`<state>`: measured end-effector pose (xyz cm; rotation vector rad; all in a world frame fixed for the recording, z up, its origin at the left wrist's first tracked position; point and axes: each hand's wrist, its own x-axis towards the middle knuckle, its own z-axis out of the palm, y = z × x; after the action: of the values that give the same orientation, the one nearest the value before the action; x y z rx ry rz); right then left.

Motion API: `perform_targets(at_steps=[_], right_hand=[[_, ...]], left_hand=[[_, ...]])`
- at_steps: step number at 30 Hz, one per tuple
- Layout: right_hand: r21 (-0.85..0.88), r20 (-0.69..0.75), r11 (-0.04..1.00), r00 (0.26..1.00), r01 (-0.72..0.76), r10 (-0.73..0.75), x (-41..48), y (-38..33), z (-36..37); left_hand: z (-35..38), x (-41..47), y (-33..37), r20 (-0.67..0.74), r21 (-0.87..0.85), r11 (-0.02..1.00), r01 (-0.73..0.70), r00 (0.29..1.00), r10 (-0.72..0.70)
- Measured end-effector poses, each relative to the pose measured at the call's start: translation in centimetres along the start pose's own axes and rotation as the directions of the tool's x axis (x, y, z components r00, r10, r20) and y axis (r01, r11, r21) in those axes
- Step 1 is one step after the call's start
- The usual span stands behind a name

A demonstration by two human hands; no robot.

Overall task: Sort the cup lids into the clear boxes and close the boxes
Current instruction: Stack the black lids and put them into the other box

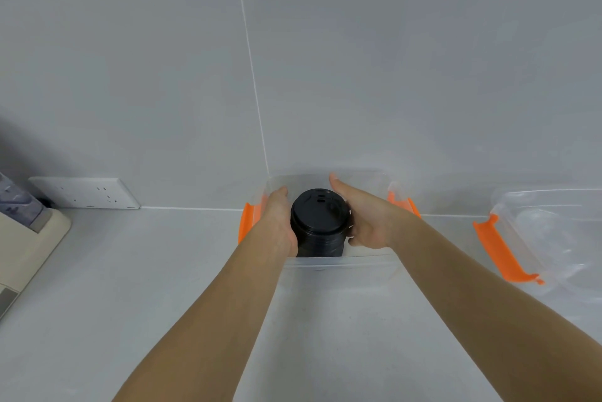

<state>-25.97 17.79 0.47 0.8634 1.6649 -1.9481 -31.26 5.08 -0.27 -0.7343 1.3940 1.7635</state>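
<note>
**Lids going down into the clear box as one black stack**

Lids made up the load: a tall stack of black cup lids (318, 225) sat between both hands, inside the open clear box (338, 263) that stood on the grey tabletop (130, 271) against the tiled wall (391, 59). Both sets of fingers reached away from the camera, toward that wall.

The box was the biggest thing near the fingers; its orange latches (246, 222) hung just outside each hand, one beyond the left knuckles, one beyond the right wrist. A second clear box (550, 232), also orange-latched, lay well apart to the right of the right fingers. A wall socket (84, 193) and a beige appliance (26, 238) sat far off to the left of the left fingers.

The left hand (280, 222) pressed flat along the stack's left side, its fingers (282, 193) extended and only lightly curled. The right hand (365, 216) cupped the other side, its fingers partly spread and pointing forward. So both were open-palmed, squeezing the stack between them rather than wrapping it.

Whether the stack's base had reached the box floor could not be told. To finish this step well, I judged that the palms should keep even pressure from both sides until the stack rested, then ease off together, so the column did not lean or spill. Keeping it central would leave the rim clear for closing.
</note>
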Motion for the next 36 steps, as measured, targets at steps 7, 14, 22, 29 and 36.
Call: perform_targets(at_steps=[7, 14, 22, 29, 36], right_hand=[[0.072, 0.052, 0.997, 0.998, 0.032, -0.036, -0.6, 0.2, 0.4], [0.068, -0.008, 0.996, 0.998, 0.060, -0.059, -1.2, 0.0, 0.8], [0.097, -0.013, 0.992, 0.997, 0.079, -0.078, -1.2, 0.3, 0.7], [0.062, -0.040, 0.994, 0.995, 0.091, -0.089, -0.7, 0.4, 0.5], [-0.033, -0.069, 0.996, 0.994, 0.085, -0.087, -0.1, 0.5, 0.1]], left_hand=[[0.2, 0.1, -0.2, 0.024, 0.028, 1.000, 0.013, 1.000, -0.014], [0.5, -0.1, -0.4, 0.170, 0.142, 0.990, -0.008, 0.985, -0.017], [0.1, 0.1, -0.3, 0.151, 0.134, 0.990, 0.043, 0.986, -0.064], [0.3, -0.2, -0.4, 0.140, 0.163, 0.985, -0.058, 0.990, 0.035], [0.2, -0.7, -0.4, 0.075, 0.209, 0.974, -0.088, 0.994, 0.073]])
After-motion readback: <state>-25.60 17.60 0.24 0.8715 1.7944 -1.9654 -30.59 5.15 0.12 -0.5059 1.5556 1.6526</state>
